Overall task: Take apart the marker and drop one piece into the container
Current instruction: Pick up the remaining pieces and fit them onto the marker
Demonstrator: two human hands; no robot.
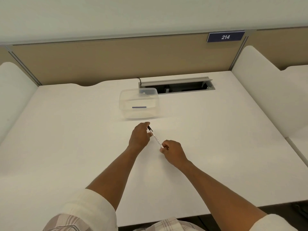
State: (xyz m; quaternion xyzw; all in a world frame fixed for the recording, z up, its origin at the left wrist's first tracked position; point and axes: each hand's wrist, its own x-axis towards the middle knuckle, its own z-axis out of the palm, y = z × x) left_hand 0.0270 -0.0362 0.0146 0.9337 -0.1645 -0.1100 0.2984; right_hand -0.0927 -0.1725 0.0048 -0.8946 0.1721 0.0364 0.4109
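**Both hands on the marker, container just beyond**

The marker (155,138) is held above the bench (66,130) between the two hands, its long axis running on a diagonal: the black cap end points away from the person and toward the left hand (139,136), the white barrel slopes back toward the right hand (171,150). The left hand grips the cap end, fingers curled over it with the thumb against the barrel. The right hand pinches the near end of the barrel in curled fingers. The marker looks to be in one piece; whether the cap has started to part from the barrel cannot be made out.

Just beyond the left hand's knuckles sits the clear container (139,102), open at the top, with a short blue strip showing through its near wall. Past it, a cable slot (176,86) is cut into the bench, partly behind the container's far rim.

There is bare bench surface to either side of both hands and between the hands and the person. White side panels (260,77) rise at the bench's outer edges, well apart from the hands. The near end of the marker is hidden inside the right hand, and printing on the barrel is too small to read.
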